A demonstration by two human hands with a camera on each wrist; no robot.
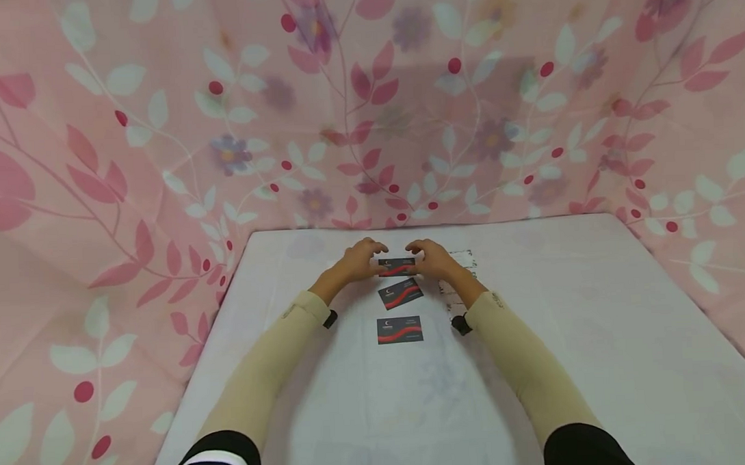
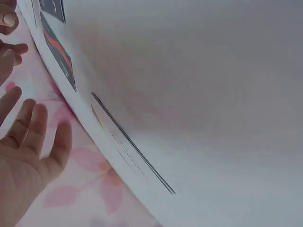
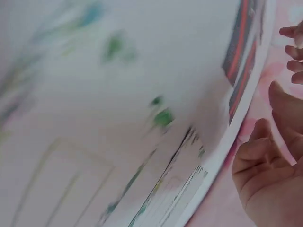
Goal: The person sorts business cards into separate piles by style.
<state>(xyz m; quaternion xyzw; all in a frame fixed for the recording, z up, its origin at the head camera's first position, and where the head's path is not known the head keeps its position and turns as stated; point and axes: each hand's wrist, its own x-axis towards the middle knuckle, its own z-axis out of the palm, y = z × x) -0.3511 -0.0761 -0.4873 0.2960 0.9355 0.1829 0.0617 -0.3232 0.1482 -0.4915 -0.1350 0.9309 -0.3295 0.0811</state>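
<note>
Three dark cards with a red wavy stripe lie in a column on the white table: a near card [image 1: 400, 330], a tilted middle card [image 1: 401, 294] and a far card [image 1: 397, 266]. My left hand [image 1: 362, 259] is at the far card's left end, its thumb close to the edge. In the left wrist view that hand [image 2: 28, 151] has spread, slightly bent fingers and holds nothing. At the card's right end is my right hand [image 1: 433, 259], fingers arched, thumb overlapping the corner. The right wrist view shows this hand [image 3: 270, 179] with loosely bent fingers.
Pale pieces with dark patterned edges [image 1: 464, 259] lie beside and partly behind the right forearm. A thin piece with a dark line [image 2: 135, 144] shows in the left wrist view. Pink floral cloth [image 1: 369, 123] rises behind the white table [image 1: 598, 334].
</note>
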